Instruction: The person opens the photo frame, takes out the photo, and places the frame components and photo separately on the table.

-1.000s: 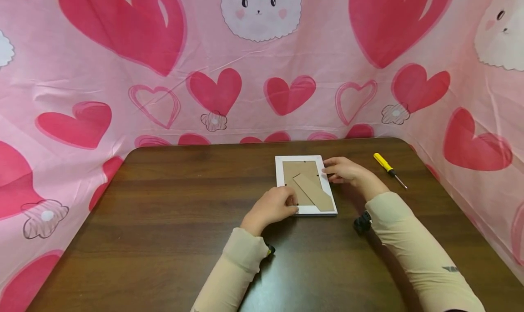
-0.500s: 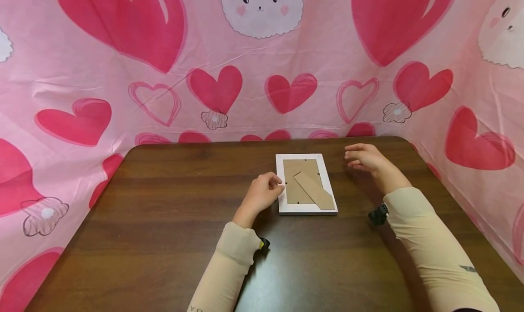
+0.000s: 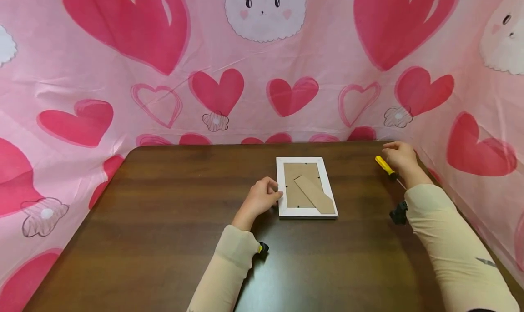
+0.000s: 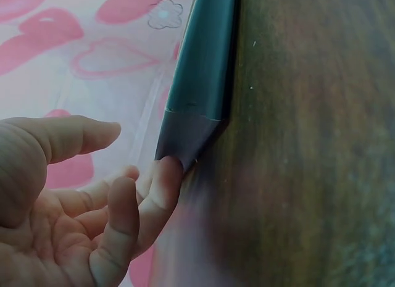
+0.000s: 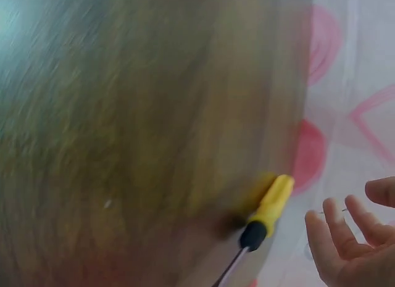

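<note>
A white picture frame (image 3: 330, 199) lies face down on the table, its brown backing and folded stand leg facing up. My left hand (image 3: 260, 197) is at the frame's left edge with relaxed fingers. In the left wrist view one fingertip rests at the corner of the frame (image 4: 200, 65), and the thumb stands apart from it. Over on the right, my right hand (image 3: 402, 159) hovers just beside a screwdriver (image 3: 385, 165) with a yellow and black handle. The right wrist view shows that hand's fingers (image 5: 336, 228) spread, apart from the screwdriver (image 5: 271, 207), holding nothing.
The dark wooden table (image 3: 176, 230) has rounded far corners. A pink cloth (image 3: 172, 52) with hearts hangs behind it and along both sides. A small black wrist camera (image 3: 399, 213) sits by the right cuff, another (image 3: 264, 249) by the left.
My right hand has left the picture frame's right edge and moved right to the screwdriver. My left hand has slid from the frame's lower left corner to its left edge.
</note>
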`<action>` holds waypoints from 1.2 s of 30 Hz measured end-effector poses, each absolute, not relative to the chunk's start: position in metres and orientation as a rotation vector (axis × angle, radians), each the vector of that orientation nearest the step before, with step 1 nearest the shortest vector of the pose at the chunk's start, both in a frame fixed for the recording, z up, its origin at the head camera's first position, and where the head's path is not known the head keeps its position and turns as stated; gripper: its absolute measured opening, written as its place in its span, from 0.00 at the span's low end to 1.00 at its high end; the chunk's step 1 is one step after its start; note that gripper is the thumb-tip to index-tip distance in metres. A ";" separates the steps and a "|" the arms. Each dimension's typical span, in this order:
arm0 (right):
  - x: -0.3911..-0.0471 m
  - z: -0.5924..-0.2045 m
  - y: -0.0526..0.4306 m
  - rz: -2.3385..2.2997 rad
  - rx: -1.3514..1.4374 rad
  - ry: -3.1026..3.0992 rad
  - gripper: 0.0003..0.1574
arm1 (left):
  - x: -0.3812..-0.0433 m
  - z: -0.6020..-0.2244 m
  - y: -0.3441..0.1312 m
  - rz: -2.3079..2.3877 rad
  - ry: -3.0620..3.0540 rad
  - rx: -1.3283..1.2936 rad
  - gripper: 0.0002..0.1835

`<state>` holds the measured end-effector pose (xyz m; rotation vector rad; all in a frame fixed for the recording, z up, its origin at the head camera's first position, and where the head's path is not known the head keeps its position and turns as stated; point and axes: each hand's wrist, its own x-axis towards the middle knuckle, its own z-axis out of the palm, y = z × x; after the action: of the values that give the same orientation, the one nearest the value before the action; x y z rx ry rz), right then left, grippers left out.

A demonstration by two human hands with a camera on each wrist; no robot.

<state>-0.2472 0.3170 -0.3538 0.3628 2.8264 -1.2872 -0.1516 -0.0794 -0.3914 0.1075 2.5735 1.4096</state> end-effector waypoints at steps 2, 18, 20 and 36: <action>-0.247 -0.362 0.321 -1.157 0.376 2.890 0.30 | -0.149 -0.396 -0.081 1.398 2.558 0.103 0.14; -0.253 -0.390 0.334 -0.731 0.201 3.052 0.32 | -0.149 -0.400 -0.079 1.381 2.497 0.109 0.17; -0.254 -0.391 0.333 -0.714 0.191 3.063 0.31 | -0.150 -0.400 -0.079 1.380 2.471 0.096 0.18; -0.263 -0.391 0.327 -0.664 0.134 3.070 0.25 | -0.151 -0.398 -0.080 1.457 2.278 0.032 0.16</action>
<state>-0.2627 0.3270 -0.3913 0.1338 3.0700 -0.6643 -0.1512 -0.0803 -0.3980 0.0322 2.2783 1.4568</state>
